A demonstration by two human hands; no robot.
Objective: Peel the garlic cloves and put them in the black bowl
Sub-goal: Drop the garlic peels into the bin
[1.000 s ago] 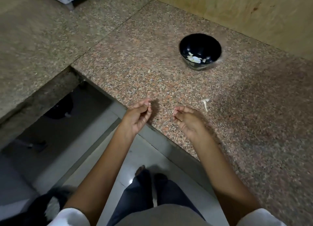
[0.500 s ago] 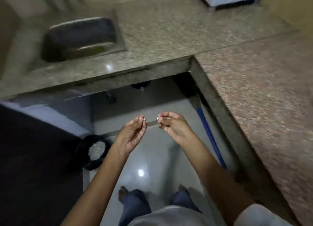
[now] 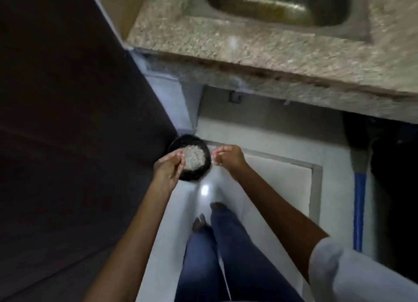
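Although the person stands in jeans (image 3: 237,256) with bare feet (image 3: 217,205) on the pale tiled floor (image 3: 282,188), no garlic clove can be made out anywhere. The left hand (image 3: 168,168) and the right hand (image 3: 228,158) hover close together, each with its fingertips drawn against the thumb in a pinching grip. Whether either grip is grasping a scrap of skin or nothing at all I cannot tell, since anything there is too small and blurred.

Directly under the left hand, on the floor beside a dark panel (image 3: 67,120), stands a round black container (image 3: 195,176) holding a heap of pale flaky bits. Standing where it does, it looks to me more like a waste bin for peelings than the task's black bowl, which I cannot identify with certainty.

Farther off lie the speckled granite surface (image 3: 226,41) and its steel sink (image 3: 278,5); neither shows any cloves. I judge this to be skins being discarded between cloves, so peeling is under way. How many cloves are done or left cannot be read from here.
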